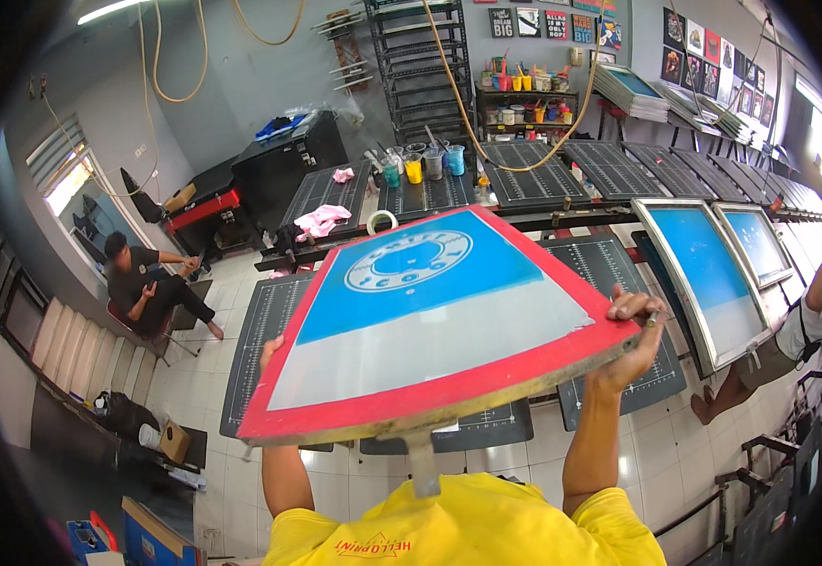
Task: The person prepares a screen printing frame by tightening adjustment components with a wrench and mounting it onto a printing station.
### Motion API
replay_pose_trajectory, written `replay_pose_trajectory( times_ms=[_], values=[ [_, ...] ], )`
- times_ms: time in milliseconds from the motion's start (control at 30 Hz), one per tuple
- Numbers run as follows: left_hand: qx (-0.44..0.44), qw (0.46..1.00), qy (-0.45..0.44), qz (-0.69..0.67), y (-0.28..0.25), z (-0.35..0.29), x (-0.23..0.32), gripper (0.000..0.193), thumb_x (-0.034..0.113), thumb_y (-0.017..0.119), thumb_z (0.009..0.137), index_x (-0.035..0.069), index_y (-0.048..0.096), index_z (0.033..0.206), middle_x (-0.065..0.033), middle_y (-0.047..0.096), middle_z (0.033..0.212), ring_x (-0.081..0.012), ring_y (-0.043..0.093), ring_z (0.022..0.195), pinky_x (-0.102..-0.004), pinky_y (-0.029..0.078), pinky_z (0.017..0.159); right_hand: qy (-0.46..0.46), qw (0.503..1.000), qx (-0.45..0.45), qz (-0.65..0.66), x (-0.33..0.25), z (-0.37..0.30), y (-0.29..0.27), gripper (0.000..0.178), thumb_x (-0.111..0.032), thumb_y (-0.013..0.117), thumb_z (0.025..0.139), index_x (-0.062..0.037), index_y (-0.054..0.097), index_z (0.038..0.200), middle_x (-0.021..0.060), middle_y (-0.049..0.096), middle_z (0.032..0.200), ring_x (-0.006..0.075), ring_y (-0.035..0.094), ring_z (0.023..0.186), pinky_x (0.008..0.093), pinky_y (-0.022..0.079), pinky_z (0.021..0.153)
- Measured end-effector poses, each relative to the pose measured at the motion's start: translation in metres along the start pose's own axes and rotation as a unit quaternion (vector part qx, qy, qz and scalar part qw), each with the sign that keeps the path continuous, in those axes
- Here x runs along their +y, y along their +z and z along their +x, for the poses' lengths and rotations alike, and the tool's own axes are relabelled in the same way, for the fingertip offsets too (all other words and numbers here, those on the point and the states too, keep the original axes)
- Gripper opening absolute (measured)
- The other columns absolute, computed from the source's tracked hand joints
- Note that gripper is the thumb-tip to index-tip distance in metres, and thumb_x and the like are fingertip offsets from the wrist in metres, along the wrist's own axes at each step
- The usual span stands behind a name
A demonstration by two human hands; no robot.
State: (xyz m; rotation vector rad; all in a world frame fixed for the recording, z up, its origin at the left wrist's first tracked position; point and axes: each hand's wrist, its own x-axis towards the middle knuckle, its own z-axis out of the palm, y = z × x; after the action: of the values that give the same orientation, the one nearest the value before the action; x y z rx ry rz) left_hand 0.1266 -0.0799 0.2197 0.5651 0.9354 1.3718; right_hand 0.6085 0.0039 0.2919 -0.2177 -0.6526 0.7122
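Observation:
A screen printing frame [321,410] with a red-taped border is raised in front of me, tilted with its near edge close to my chest. Blue emulsion with a round, pale design covers the far part of its mesh; the near part is greyish white. My right hand [636,325] grips the right edge, fingers curled over the top. A small, thin object near those fingers is too small to name. At the left edge, my left hand [271,351] is mostly hidden, with only fingertips showing over the border. A metal bracket [421,462] sticks out below the near edge.
Black printing platens [600,264] lie below and beyond the frame. Ink cups [414,168], pink cloths [322,221] and a tape roll [382,221] sit behind. Other screens [704,283] lean right, near another person [798,330]. A seated person [142,278] is left. Hoses hang overhead.

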Motion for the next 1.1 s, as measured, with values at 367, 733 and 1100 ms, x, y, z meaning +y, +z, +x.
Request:
replay_pose_trajectory(
  times_ms=[367, 733, 1100],
  values=[
    [0.018, 0.998, 0.066, -0.003, -0.091, 0.087, -0.079, 0.043, 0.041, 0.051, 0.088, 0.003, 0.064, 0.104, -0.0098, 0.069, 0.090, -0.0196, 0.066, 0.073, -0.0306, 0.053, 0.066, 0.129, 0.990, 0.038, 0.035, 0.075, -0.026, -0.085, 0.024, -0.026, 0.035, 0.105, -0.0080, 0.048, 0.096, 0.0075, 0.057, 0.086, 0.0216, 0.059, 0.086, 0.0477, 0.037, 0.108],
    [-0.006, 0.998, 0.045, -0.051, -0.045, 0.091, -0.109, 0.054, 0.040, 0.042, 0.091, -0.002, 0.056, 0.122, -0.0182, 0.066, 0.111, -0.0269, 0.066, 0.096, -0.0383, 0.054, 0.084, 0.203, 0.966, 0.162, 0.002, 0.097, -0.059, -0.144, 0.025, -0.027, 0.033, 0.105, -0.0083, 0.047, 0.101, 0.0176, 0.064, 0.103, 0.0315, 0.061, 0.103, 0.0465, 0.049, 0.094],
    [0.146, 0.952, 0.078, 0.257, -0.108, 0.118, -0.155, 0.042, 0.029, 0.048, 0.100, -0.005, 0.057, 0.124, -0.0116, 0.063, 0.119, -0.0216, 0.060, 0.105, -0.0329, 0.044, 0.094, 0.236, 0.945, 0.227, -0.010, 0.121, -0.091, -0.218, 0.022, -0.023, 0.037, 0.105, -0.0087, 0.051, 0.096, 0.0184, 0.063, 0.109, 0.0316, 0.061, 0.107, 0.0486, 0.051, 0.094]
  ],
)
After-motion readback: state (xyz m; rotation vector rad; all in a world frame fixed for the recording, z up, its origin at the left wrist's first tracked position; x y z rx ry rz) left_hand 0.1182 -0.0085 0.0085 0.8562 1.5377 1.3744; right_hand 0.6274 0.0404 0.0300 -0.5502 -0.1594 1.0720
